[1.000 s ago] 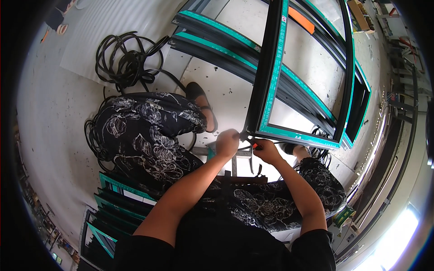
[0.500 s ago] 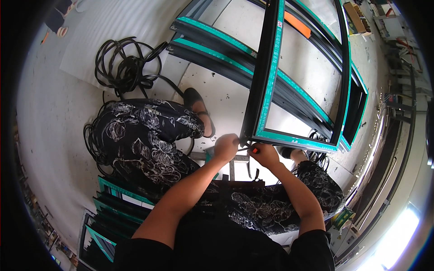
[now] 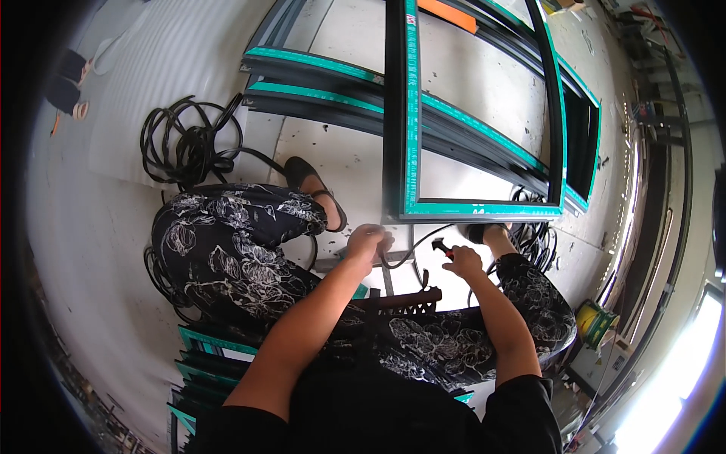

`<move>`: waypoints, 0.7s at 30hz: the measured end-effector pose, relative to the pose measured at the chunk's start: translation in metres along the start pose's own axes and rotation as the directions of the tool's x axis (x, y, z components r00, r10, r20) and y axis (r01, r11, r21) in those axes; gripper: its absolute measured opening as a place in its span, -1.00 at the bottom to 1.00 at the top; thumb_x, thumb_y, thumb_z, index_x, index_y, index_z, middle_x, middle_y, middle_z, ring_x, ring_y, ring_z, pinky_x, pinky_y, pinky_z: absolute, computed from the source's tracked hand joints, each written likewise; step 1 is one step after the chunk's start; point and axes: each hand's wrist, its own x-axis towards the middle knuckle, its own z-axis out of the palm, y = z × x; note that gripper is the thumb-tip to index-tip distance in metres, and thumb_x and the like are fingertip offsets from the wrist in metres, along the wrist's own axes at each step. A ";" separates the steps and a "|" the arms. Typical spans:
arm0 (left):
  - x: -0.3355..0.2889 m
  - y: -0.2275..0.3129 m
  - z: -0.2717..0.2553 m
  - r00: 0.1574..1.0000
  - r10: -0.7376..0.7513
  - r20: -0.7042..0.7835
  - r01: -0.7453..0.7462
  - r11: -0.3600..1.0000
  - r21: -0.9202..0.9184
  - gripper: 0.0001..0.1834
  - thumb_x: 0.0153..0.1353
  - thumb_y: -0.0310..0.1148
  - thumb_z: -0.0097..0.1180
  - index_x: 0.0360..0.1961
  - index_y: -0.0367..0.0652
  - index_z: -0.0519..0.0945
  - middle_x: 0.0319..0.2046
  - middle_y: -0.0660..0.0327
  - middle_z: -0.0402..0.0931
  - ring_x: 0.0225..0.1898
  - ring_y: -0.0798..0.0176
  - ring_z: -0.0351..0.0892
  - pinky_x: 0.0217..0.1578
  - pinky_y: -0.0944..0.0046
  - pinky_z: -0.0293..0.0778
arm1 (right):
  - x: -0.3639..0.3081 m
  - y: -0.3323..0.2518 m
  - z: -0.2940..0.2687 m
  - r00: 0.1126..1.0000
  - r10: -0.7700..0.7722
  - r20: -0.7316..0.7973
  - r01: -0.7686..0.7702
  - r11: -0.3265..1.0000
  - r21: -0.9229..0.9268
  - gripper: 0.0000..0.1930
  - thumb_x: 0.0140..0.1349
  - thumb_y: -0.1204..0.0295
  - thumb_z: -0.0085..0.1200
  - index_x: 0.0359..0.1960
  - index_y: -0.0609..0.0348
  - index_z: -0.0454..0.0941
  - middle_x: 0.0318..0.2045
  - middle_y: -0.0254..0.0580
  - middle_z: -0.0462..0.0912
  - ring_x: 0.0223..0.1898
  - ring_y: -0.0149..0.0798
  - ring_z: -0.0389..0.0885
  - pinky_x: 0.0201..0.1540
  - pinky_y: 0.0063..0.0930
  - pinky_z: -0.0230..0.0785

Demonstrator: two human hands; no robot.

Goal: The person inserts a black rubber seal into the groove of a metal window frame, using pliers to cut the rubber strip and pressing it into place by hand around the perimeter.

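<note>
My left hand (image 3: pixel 367 244) is closed around a thin black rubber strip (image 3: pixel 409 256) just below the near left corner of a black frame (image 3: pixel 484 209) with green printed tape along its edges. From these fingers the strip loops down and curves up to the right under the frame's near edge. My right hand (image 3: pixel 466 262) grips a small hand tool (image 3: pixel 441 246) with a black head and a bit of orange-red on its handle. Its exact kind is unclear. The tool is apart from both the frame and the strip.
More green-taped frames (image 3: pixel 318 92) lie under and beyond this one, and others are stacked at my lower left (image 3: pixel 215 340). A tangle of black strip (image 3: pixel 193 144) lies on the floor at left. A brown holder (image 3: pixel 401 301) sits at my lap. Another person's feet (image 3: pixel 79 110) show far left.
My right hand has drawn away from the frame corner, down and right, with the tool. The hands are farther apart, with the strip visible between them. The frames appear shifted left and up.
</note>
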 end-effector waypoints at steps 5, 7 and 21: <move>0.013 -0.006 -0.013 0.999 -0.047 -0.002 0.047 0.995 -0.088 -0.89 0.20 -0.57 -0.10 -0.24 -0.33 0.35 -0.31 -0.01 0.48 -0.25 0.08 0.54 -0.13 0.14 0.51 | -0.015 -0.074 -0.047 0.964 -0.177 -0.199 0.235 0.916 0.325 -0.66 -0.07 0.16 0.22 -0.33 0.10 0.55 -0.35 -0.08 0.57 -0.30 -0.06 0.56 -0.24 -0.25 0.40; 0.021 -0.006 -0.019 0.995 -0.081 0.062 0.093 0.970 -0.225 -0.89 0.18 -0.58 -0.10 -0.26 -0.37 0.37 -0.31 -0.03 0.47 -0.26 0.04 0.54 -0.12 0.12 0.51 | -0.030 -0.117 -0.066 0.864 -0.192 -0.466 0.462 0.669 0.582 -0.68 -0.02 0.21 0.18 -0.33 0.19 0.52 -0.37 0.01 0.58 -0.28 0.00 0.56 -0.23 -0.22 0.40; 0.042 0.016 -0.019 0.943 0.329 0.048 -0.328 0.898 0.295 -0.77 0.18 -0.47 0.00 -0.14 -0.31 0.50 -0.36 0.23 0.53 -0.36 0.38 0.53 -0.30 0.43 0.48 | -0.008 -0.132 -0.055 0.800 -0.039 -0.599 0.472 0.658 0.587 -0.85 0.02 0.38 0.14 -0.42 0.15 0.47 -0.46 -0.06 0.52 -0.37 0.04 0.48 -0.33 -0.17 0.32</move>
